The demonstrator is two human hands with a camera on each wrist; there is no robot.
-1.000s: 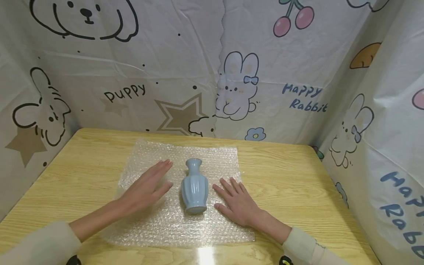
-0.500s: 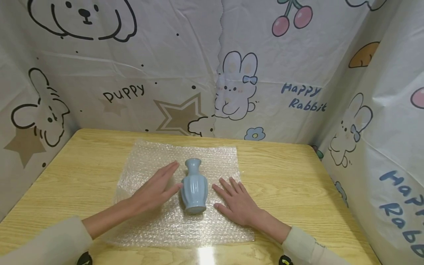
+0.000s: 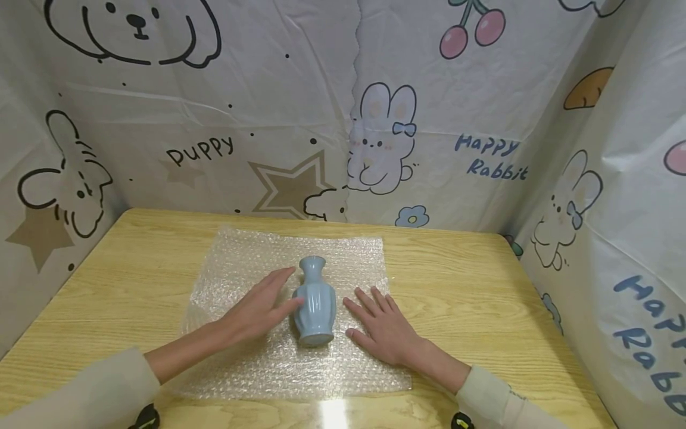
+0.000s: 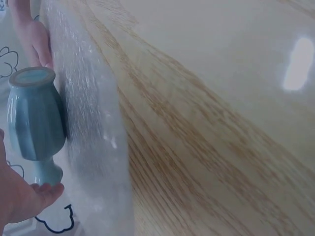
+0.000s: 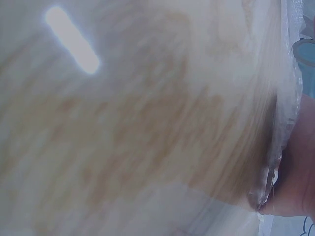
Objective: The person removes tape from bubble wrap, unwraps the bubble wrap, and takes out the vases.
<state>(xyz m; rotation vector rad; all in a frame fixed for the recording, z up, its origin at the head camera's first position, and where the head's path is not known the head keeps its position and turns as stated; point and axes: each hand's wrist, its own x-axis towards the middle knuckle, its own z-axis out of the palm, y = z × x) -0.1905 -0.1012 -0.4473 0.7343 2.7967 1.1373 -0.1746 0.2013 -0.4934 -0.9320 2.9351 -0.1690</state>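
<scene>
A pale blue fluted vase (image 3: pixel 316 310) lies on its side on a sheet of bubble wrap (image 3: pixel 257 369), its mouth toward the back and its base toward the front. My left hand (image 3: pixel 252 313) is at the vase's left side with fingers extended; the thumb overlaps the body and the fingertips are near the neck. In the left wrist view the vase (image 4: pixel 37 118) shows its round base, with the left hand (image 4: pixel 22 196) by the neck. My right hand (image 3: pixel 386 330) rests with fingers spread on the right part of the bubble wrap, apart from the vase.
The wood-grain table (image 3: pixel 455 286) extends around the bubble wrap. A printed cloth (image 3: pixel 300 89) with cartoon animals hangs behind the table and along both sides.
My left hand has moved right, from beside the vase until its thumb overlaps the vase's body. The right hand and the vase have stayed in place.
</scene>
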